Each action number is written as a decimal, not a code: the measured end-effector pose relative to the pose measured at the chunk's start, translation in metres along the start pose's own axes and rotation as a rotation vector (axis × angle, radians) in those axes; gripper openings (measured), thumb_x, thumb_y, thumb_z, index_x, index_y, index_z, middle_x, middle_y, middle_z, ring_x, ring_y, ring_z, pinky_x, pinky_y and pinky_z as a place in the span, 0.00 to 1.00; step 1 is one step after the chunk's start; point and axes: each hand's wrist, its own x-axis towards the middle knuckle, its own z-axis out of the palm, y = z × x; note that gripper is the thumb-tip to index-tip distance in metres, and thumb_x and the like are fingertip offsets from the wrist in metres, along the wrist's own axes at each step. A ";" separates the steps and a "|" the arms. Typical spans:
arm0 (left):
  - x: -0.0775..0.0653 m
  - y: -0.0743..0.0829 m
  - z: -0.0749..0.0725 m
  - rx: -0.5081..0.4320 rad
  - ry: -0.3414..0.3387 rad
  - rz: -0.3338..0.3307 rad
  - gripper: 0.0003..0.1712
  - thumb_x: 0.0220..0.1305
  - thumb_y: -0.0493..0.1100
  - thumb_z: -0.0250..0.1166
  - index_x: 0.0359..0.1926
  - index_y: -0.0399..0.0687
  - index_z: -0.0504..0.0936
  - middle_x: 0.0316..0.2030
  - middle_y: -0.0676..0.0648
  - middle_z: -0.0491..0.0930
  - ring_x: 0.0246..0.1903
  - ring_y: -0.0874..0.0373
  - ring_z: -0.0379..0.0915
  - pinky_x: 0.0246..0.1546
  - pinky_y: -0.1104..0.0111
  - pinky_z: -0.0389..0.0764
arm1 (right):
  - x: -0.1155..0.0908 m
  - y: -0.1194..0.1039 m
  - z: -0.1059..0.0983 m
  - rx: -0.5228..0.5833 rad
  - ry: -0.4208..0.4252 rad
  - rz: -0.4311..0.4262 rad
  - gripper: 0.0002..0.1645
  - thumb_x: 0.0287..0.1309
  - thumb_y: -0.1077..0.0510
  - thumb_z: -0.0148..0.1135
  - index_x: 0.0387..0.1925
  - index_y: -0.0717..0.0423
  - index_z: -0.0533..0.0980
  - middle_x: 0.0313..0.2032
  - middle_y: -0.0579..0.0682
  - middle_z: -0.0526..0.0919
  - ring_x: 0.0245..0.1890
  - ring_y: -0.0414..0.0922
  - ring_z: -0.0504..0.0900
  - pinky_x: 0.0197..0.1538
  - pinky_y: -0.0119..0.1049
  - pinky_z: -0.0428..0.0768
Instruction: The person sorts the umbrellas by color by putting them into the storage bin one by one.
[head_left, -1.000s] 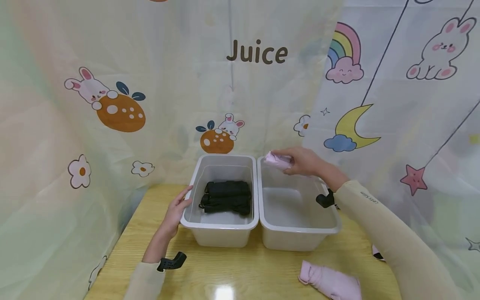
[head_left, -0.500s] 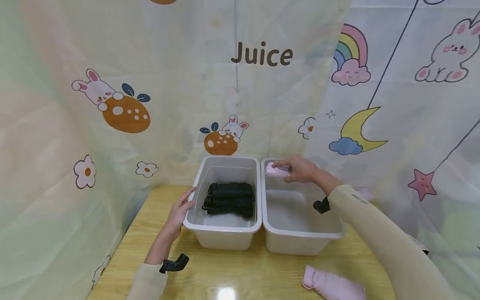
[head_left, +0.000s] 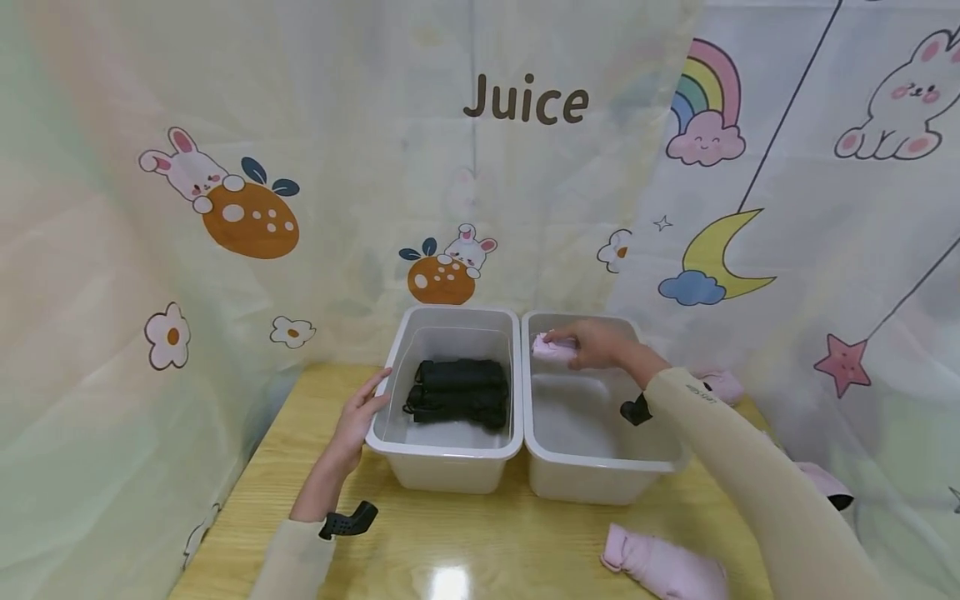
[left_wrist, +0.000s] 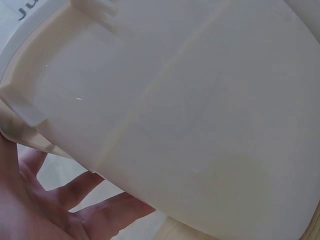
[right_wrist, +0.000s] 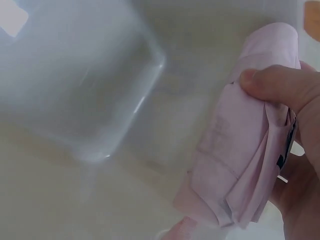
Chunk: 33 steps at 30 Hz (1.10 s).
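Note:
My right hand grips a rolled pink folding umbrella inside the right white plastic bin, near its back left corner. In the right wrist view the thumb lies across the pink cloth, and a bit of black shows between the folds. My left hand rests against the outer left side of the left white bin, fingers extended and spread, fingertips at the rim. Two black rolled folding umbrellas lie side by side on that bin's floor.
Another pink rolled umbrella lies on the wooden table in front of the right bin. More pink rolled items, one behind the right sleeve and one with a black end, lie to the right. A printed curtain hangs close behind the bins.
My right hand has lowered the pink umbrella from above the right bin's back rim down into the bin. The left hand stays at the left bin's side. The head view has shifted slightly.

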 end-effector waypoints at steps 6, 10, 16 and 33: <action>0.001 -0.003 0.005 -0.023 -0.009 -0.005 0.29 0.74 0.42 0.52 0.73 0.53 0.61 0.71 0.37 0.54 0.65 0.38 0.58 0.58 0.45 0.65 | -0.004 0.006 0.016 -0.025 -0.020 -0.027 0.34 0.51 0.65 0.69 0.60 0.38 0.77 0.46 0.45 0.80 0.35 0.45 0.73 0.34 0.37 0.73; 0.001 -0.002 0.004 -0.019 0.000 0.002 0.29 0.74 0.43 0.52 0.73 0.53 0.61 0.72 0.39 0.53 0.65 0.38 0.57 0.58 0.44 0.65 | 0.003 0.008 0.024 0.002 -0.008 -0.074 0.33 0.51 0.68 0.68 0.58 0.40 0.78 0.50 0.46 0.81 0.36 0.46 0.74 0.38 0.39 0.73; -0.001 -0.002 0.002 -0.024 -0.001 -0.031 0.30 0.75 0.45 0.52 0.74 0.53 0.58 0.73 0.38 0.51 0.66 0.38 0.55 0.58 0.46 0.66 | 0.016 0.015 0.040 0.051 -0.027 -0.089 0.34 0.48 0.70 0.70 0.57 0.43 0.79 0.53 0.47 0.80 0.43 0.46 0.75 0.46 0.42 0.75; 0.000 -0.005 0.002 -0.019 0.024 0.018 0.29 0.73 0.42 0.52 0.73 0.50 0.61 0.70 0.37 0.57 0.62 0.38 0.61 0.52 0.50 0.72 | 0.033 0.050 0.078 0.271 0.011 -0.084 0.37 0.38 0.75 0.73 0.55 0.54 0.81 0.52 0.50 0.81 0.48 0.44 0.74 0.51 0.41 0.74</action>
